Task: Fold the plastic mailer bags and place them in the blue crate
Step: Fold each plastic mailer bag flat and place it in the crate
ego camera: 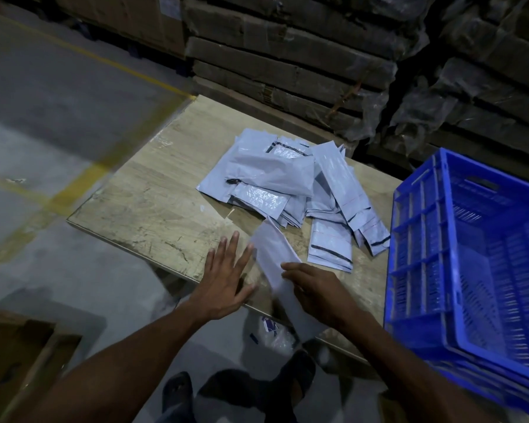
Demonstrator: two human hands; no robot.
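Note:
A loose pile of pale grey plastic mailer bags [290, 184] lies on the wooden table [153, 203], toward its far right. One long mailer bag [274, 254] stretches from the pile's near edge over the table's front edge; it is blurred. My right hand [315, 293] grips this bag near its middle. My left hand [226, 279] hovers flat just left of it, fingers spread, holding nothing. The blue crate [422, 261] stands at the right end of the table, its ribbed wall facing the pile; I see no bags inside it.
Stacks of plastic-wrapped flat cardboard [287, 56] rise right behind the table. An open cardboard box [19, 355] stands on the floor at lower left. A crumpled clear wrapper [277, 331] lies on the floor under the table edge, near my feet. Yellow floor lines run at left.

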